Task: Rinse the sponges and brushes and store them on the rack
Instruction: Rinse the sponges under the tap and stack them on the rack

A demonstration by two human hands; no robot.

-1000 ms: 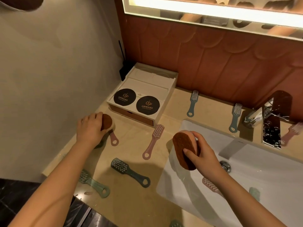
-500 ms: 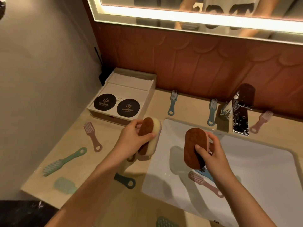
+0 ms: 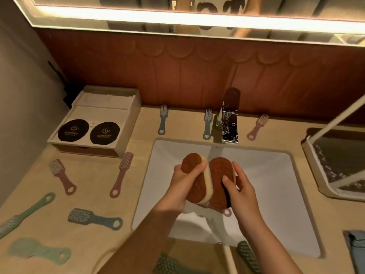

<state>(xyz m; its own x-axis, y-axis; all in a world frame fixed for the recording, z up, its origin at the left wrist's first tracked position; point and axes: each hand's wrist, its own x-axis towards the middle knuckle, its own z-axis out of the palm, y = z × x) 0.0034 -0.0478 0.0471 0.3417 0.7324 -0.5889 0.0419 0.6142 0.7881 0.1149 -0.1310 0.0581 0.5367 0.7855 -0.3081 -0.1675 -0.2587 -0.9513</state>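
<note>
I hold two oval brown-and-cream sponges side by side over the white sink (image 3: pixel 276 175), below the chrome faucet (image 3: pixel 230 123). My left hand (image 3: pixel 184 179) grips the left sponge (image 3: pixel 192 178). My right hand (image 3: pixel 240 187) grips the right sponge (image 3: pixel 220 178). The two sponges touch along their cream edges. A pink brush handle (image 3: pixel 227 212) peeks out in the basin under them. The white wire rack (image 3: pixel 333 167) stands on the counter at the right. No running water is visible.
Several pink, blue and green brushes lie on the beige counter: pink ones (image 3: pixel 121 174) (image 3: pixel 63 177) left of the sink, a dark teal one (image 3: pixel 94 218), blue ones (image 3: pixel 163 119) (image 3: pixel 207 123) by the back wall. A cream box (image 3: pixel 96 121) sits at the back left.
My left hand lifted a sponge from the counter at the left and carried it over the sink beside the right hand's sponge. The view shifted right, revealing the rack.
</note>
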